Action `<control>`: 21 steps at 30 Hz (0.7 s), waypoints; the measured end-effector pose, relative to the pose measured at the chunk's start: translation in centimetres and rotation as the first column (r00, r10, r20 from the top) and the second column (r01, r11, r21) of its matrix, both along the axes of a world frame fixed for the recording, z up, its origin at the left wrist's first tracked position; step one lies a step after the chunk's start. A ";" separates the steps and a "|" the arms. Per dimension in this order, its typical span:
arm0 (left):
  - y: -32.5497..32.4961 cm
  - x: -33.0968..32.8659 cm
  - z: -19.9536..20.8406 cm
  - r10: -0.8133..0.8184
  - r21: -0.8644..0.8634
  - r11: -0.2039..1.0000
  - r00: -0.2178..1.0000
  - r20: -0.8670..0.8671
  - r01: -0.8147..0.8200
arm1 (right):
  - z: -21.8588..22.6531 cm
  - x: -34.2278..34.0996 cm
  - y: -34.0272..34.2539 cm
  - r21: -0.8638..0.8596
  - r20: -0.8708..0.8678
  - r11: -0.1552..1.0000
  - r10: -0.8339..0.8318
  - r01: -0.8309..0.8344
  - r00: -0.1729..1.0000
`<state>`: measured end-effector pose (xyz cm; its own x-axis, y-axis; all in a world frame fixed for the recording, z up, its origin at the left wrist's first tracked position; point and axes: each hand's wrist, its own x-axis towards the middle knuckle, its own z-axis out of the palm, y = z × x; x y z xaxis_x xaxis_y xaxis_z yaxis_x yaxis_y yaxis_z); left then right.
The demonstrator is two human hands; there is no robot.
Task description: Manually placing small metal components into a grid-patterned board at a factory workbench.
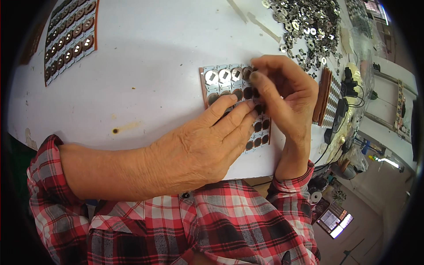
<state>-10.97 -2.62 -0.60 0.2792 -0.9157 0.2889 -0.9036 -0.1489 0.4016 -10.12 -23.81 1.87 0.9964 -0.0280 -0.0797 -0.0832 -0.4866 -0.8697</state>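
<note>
A panel of small circuit boards (212, 90) lies on the white table in front of me, with rows of round spots across it. Several spots in its far row carry shiny metal clips (224, 75); the others look dark brown. My left hand (207, 141) rests on the panel with fingers stretched out flat, covering its middle and near left part. Over the far right corner, my right hand (285, 95) has thumb and forefinger curled close together in a pinch. Whatever sits between those fingertips is hidden and slightly blurred.
A big heap of loose metal clips (309, 31) spreads at the far right. Beside my right hand stands a stack of similar panels (327, 99). Another panel (73, 37) fitted with round pieces lies at the far left. Black plugs and cables (351, 86) run along the right edge.
</note>
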 end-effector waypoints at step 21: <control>0.2 0.0 -0.1 0.008 0.025 1.000 1.000 -0.005 -0.008 | -0.6 1.2 -3.3 0.116 0.336 0.968 -0.251 0.224 0.908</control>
